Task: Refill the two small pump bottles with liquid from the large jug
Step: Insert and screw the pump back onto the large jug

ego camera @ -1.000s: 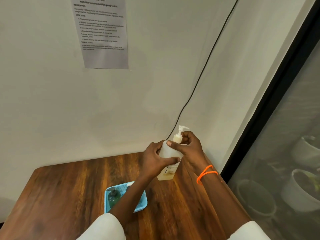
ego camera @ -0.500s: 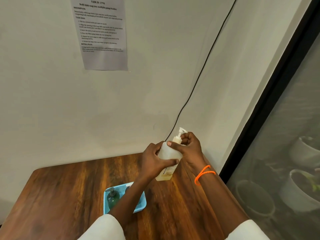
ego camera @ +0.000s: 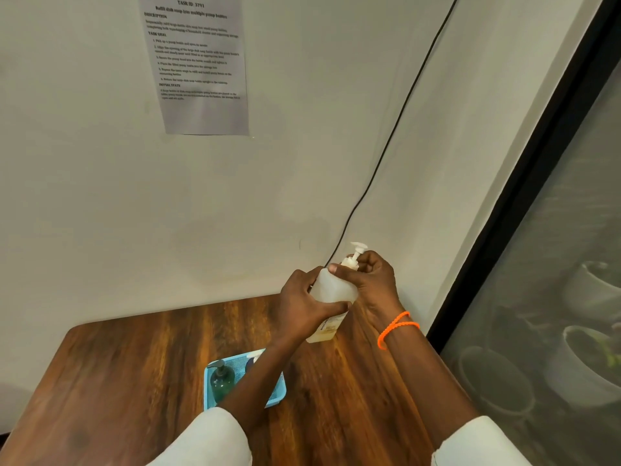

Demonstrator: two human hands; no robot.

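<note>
A translucent white bottle with a white pump head and a little yellowish liquid at its bottom is held tilted above the back right of the wooden table. My left hand wraps its body. My right hand grips the collar under the pump head. A dark green pump bottle stands in a light blue tray. A second bottle in the tray is mostly hidden behind my left forearm.
The wall rises right behind the table, with a printed task sheet and a black cable running down it. A dark-framed glass panel borders the right side, with pots behind it.
Both hands and the bottle stay in almost the same place. The pump head has turned slightly under my right hand.
</note>
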